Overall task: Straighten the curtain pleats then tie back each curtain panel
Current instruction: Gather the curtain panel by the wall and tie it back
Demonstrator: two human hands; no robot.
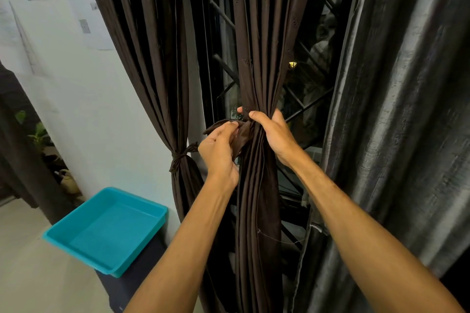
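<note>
A dark brown curtain panel [256,46] hangs in the middle, gathered into a narrow bundle at waist height. My right hand [273,134] grips round that bundle from the right, thumb across its front. My left hand [218,152] pinches a brown fabric tie-back strip [241,134] just left of the bundle; the strip runs behind the curtain. Further left, a second brown curtain panel [152,58] hangs with a knotted tie-back [181,155] round its middle.
A shiny grey curtain [396,109] hangs close on the right. Behind the panels is a dark window with a metal grille [307,99]. A turquoise plastic tray [109,229] sits on a dark stand at lower left by the white wall [84,89].
</note>
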